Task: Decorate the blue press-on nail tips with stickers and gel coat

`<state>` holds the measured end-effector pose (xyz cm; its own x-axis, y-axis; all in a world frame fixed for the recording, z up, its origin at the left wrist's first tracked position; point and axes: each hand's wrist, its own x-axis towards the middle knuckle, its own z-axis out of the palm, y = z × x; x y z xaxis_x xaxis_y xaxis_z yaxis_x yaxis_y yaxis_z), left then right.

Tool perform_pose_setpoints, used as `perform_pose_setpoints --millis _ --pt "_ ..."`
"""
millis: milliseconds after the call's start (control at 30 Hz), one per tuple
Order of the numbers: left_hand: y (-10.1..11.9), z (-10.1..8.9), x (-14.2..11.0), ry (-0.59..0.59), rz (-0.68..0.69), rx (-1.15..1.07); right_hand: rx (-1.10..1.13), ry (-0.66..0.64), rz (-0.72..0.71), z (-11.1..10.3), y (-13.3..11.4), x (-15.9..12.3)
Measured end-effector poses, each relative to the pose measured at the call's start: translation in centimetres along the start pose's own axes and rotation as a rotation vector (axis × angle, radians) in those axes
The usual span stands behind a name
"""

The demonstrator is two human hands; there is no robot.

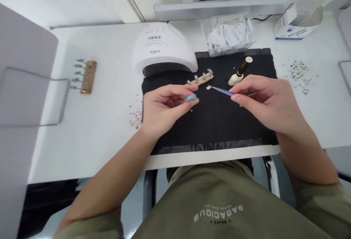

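Observation:
Between the thumb and fingers of my left hand (pixel 168 107) is a shiny blue-grey false nail (pixel 190 97). My right hand (pixel 263 100) pinches a pair of purple tweezers (pixel 223 91), tips pointing left. At those tips is a small white and red nail charm (pixel 208 87); whether they grip it or only touch it I cannot tell. Just beyond my hands, a wooden strip (pixel 201 81) carries several nail tips on small stands. A polish bottle (pixel 238 74) with a dark cap lies tilted behind my right hand. Under everything is a black mat (pixel 216 125).
A white nail lamp (pixel 164 47) stands at the back left, near a clear box of paper packets (pixel 230 36). An alcohol pad carton (pixel 297 23) is at the back right. Small decorations lie scattered left (pixel 135 116) and right (pixel 300 74). Another nail stand (pixel 89 78) sits far left.

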<state>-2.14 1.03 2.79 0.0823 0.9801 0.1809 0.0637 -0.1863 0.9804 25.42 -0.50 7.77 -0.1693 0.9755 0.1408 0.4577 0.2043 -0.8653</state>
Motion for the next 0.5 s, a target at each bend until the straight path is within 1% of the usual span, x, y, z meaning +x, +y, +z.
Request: perform_pose_setpoints --millis 133,267,367,500 --pt "-0.69 -0.44 0.17 0.042 -0.014 -0.029 -0.012 -0.014 0.009 -0.04 -0.39 0.02" --pt "-0.83 -0.92 0.48 0.063 -0.053 -0.148 -0.030 -0.027 0.013 -0.18 -0.61 0.03" --pt "-0.69 -0.84 0.42 0.050 -0.103 -0.215 -0.031 -0.039 0.013 -0.11 -0.68 -0.02" --pt "-0.57 -0.12 -0.26 0.005 -0.148 -0.224 -0.028 -0.056 0.005 0.09 -0.76 -0.23"
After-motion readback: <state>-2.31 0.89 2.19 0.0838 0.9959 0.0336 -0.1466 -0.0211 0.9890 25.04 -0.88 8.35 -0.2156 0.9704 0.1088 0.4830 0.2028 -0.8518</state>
